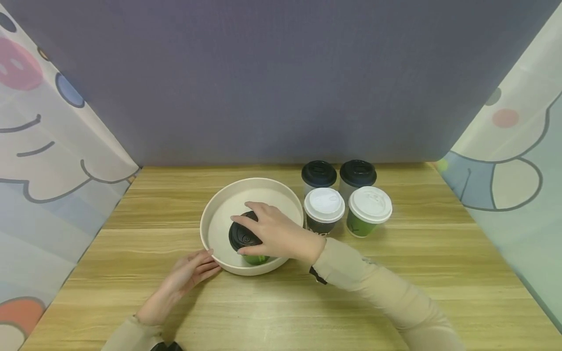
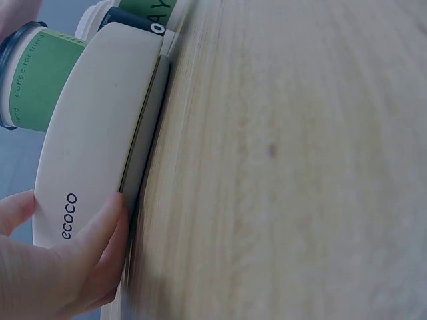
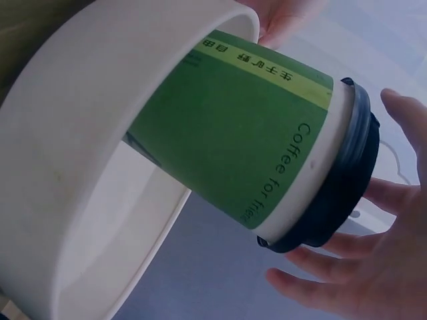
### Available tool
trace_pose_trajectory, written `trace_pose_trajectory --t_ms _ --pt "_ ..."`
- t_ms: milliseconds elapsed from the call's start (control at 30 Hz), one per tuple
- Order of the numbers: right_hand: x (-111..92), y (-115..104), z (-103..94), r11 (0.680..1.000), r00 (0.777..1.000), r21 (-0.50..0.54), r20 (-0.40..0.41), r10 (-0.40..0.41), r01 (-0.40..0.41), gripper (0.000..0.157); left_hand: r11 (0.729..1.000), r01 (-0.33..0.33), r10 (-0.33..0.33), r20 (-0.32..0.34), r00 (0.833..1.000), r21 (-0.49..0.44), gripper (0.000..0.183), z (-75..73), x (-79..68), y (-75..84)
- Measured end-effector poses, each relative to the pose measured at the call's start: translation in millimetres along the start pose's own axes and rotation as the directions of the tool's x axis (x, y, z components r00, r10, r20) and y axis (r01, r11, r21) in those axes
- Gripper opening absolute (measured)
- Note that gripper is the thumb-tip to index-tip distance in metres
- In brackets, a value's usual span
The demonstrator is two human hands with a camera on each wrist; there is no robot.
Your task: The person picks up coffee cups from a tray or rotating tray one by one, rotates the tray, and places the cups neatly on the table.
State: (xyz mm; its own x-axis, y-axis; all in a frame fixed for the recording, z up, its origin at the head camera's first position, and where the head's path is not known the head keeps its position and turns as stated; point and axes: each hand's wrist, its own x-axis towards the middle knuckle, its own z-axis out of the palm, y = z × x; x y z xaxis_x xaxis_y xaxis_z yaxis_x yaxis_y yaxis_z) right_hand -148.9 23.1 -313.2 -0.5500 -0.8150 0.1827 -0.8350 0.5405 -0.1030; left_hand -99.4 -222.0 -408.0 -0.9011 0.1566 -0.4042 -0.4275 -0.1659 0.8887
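Observation:
A green paper coffee cup (image 3: 233, 127) with a black lid (image 1: 243, 236) stands inside a round cream tray (image 1: 252, 270), near its front wall. My right hand (image 1: 274, 231) is over the cup, its fingers spread around the lid. In the right wrist view, a gap shows between the thumb (image 3: 403, 117) and the lid. At the tray's front left, my left hand (image 1: 193, 273) grips the side, thumb at the rim and the other fingers against the outer wall. The left wrist view shows "ecoco" printed on that wall.
Right of the tray stand two cups with white lids, one dark (image 1: 324, 207) and one green (image 1: 366, 214). Behind them are two cups with black lids, a left one (image 1: 319, 175) and a right one (image 1: 357, 175). A grey panel (image 1: 281, 87) rises at the table's back edge.

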Motion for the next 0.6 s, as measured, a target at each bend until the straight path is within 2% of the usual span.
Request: trace_pose_trajectory --t_ms 333,600 --pt "1.3 -2.1 7.7 1.000 0.997 0.003 0.066 0.028 -0.028 0.067 1.000 0.005 -0.005 -0.015 1.000 0.027 0.060 -0.6 0.7 -0.2" --pt "0.3 -2.5 10.1 1.000 0.998 0.007 0.059 0.022 -0.022 0.069 0.999 0.006 -0.005 -0.013 1.000 0.032 0.060 0.3 -0.3 0.8"
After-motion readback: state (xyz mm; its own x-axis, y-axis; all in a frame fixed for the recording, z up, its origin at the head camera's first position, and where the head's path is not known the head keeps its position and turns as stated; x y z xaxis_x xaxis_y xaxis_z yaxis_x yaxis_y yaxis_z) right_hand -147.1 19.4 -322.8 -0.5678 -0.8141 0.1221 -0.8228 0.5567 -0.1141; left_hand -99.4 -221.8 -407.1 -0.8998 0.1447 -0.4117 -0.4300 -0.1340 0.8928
